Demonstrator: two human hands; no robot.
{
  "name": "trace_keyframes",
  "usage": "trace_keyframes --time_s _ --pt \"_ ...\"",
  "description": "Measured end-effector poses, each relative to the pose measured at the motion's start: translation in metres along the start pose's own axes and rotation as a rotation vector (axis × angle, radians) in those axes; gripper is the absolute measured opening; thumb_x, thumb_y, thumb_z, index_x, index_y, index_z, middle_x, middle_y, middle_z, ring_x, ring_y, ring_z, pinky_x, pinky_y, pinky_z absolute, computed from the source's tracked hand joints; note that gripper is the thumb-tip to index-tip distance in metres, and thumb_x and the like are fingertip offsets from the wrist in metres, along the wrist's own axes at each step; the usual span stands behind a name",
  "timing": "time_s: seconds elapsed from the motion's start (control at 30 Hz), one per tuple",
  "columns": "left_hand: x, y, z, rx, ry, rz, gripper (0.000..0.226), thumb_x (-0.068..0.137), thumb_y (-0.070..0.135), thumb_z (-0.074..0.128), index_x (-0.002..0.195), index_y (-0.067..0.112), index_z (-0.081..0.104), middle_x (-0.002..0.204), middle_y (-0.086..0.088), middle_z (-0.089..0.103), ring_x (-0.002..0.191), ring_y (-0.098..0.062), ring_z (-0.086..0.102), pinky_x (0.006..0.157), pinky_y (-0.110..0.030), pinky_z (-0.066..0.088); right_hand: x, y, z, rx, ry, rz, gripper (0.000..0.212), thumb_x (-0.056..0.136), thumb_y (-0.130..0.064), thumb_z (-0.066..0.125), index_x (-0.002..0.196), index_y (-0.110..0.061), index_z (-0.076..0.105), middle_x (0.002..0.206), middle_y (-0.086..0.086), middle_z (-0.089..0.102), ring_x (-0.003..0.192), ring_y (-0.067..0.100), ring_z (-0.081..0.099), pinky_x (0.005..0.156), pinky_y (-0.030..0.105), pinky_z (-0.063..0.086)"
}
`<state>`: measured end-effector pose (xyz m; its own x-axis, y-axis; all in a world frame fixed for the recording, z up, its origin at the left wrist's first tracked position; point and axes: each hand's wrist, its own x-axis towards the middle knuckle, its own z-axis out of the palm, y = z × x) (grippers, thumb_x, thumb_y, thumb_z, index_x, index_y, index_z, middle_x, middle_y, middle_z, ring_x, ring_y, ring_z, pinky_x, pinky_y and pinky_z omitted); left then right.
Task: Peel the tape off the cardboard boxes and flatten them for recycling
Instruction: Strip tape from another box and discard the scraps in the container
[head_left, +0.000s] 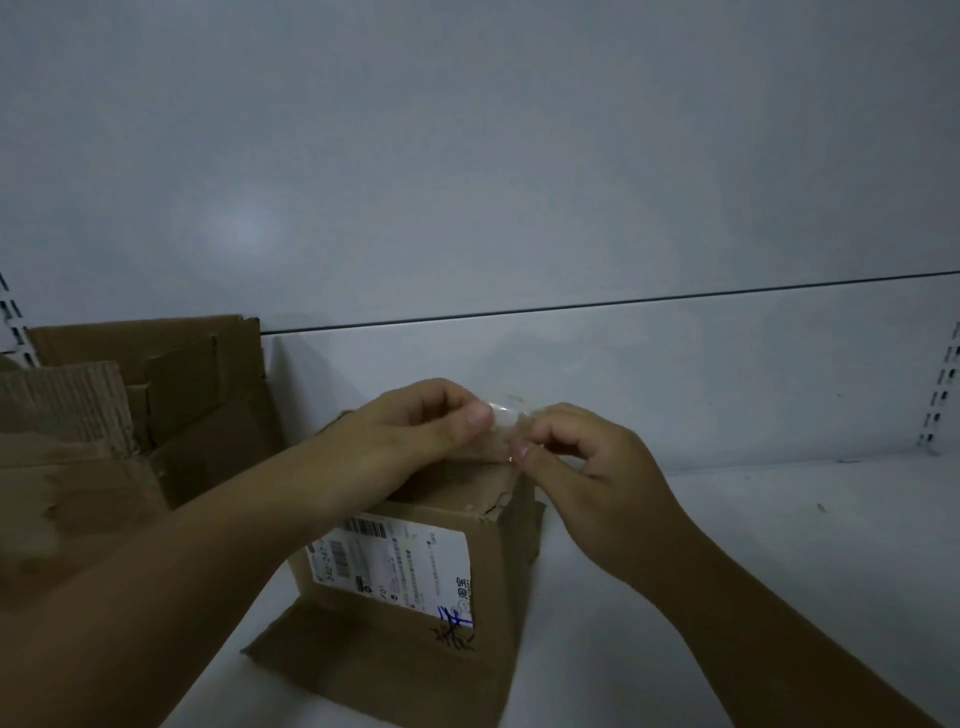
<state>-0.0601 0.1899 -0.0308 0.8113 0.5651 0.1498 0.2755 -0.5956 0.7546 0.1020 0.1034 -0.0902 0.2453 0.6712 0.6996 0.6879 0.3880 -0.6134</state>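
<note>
Small cardboard box (441, 566) sits on white shelf (753, 571), w/ both hands at its top edge. Left hand (415, 431) & right hand (587, 457) each pinch clear tape (501, 418) above it. Shipping label (395, 566) on box front: barcodes, "240-247" partly readable, rest too blurry. Bigger opened boxes (130, 415) left of it.

A white shelf (779, 545) spans the lower frame from about 4 to 7 o'clock. Behind it a white back panel (467, 156) fills 12 o'clock, crossed by a thin dark seam (623, 300). Slotted uprights (943, 384) stand at 3 and 9 o'clock.
</note>
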Motion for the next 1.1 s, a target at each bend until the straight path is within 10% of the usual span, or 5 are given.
trace_keyframes --time_s 0.37,0.5,0.63,0.8,1.1 --pt "0.000 0.012 0.018 0.468 0.090 -0.054 0.108 0.055 0.082 0.052 0.146 0.043 0.008 0.154 0.024 -0.005 0.142 -0.014 0.018 0.112 -0.038 0.030 0.000 -0.003 -0.001 0.041 0.220 0.035 0.024 0.093 -0.026 0.047 0.075 -0.016 0.058 0.065 -0.026 0.058 0.060 -0.004 0.054 0.052 0.010 0.037" --pt "0.000 0.019 0.019 0.685 -0.032 -0.099 0.080 0.084 0.068 0.042 0.148 0.025 0.021 0.145 0.006 0.032 0.140 -0.015 0.022 0.108 -0.026 0.019 0.000 -0.001 -0.003 -0.021 0.242 -0.004 0.034 0.089 -0.037 0.042 0.074 -0.011 0.059 0.067 -0.013 0.058 0.056 0.004 0.050 0.049 0.015 0.035" --pt "-0.002 0.013 0.021 0.809 -0.042 -0.156 0.099 0.075 0.083 0.021 0.152 0.022 0.004 0.160 0.003 -0.004 0.146 -0.011 -0.005 0.120 -0.036 0.000 0.000 -0.001 -0.007 0.008 0.232 0.000 0.032 0.088 -0.035 0.043 0.071 -0.013 0.058 0.068 -0.005 0.057 0.058 0.009 0.050 0.052 0.023 0.037" --pt "0.001 0.009 0.015 0.858 -0.151 -0.114 0.111 0.061 0.092 0.008 0.151 0.028 -0.003 0.159 0.010 -0.008 0.145 -0.004 -0.007 0.120 -0.034 0.002 -0.002 -0.002 -0.007 0.050 0.278 0.055 0.039 0.084 -0.047 0.038 0.071 -0.015 0.056 0.067 0.000 0.059 0.058 0.013 0.053 0.053 0.032 0.043" --pt "0.007 0.009 0.006 0.776 -0.234 0.012 0.105 0.056 0.091 0.011 0.149 0.042 0.004 0.153 0.028 -0.005 0.141 0.006 -0.007 0.119 -0.034 0.005 0.010 -0.004 -0.018 0.381 0.297 0.372 0.031 0.098 -0.012 0.044 0.071 -0.002 0.055 0.052 -0.002 0.057 0.056 0.012 0.058 0.055 0.026 0.050"
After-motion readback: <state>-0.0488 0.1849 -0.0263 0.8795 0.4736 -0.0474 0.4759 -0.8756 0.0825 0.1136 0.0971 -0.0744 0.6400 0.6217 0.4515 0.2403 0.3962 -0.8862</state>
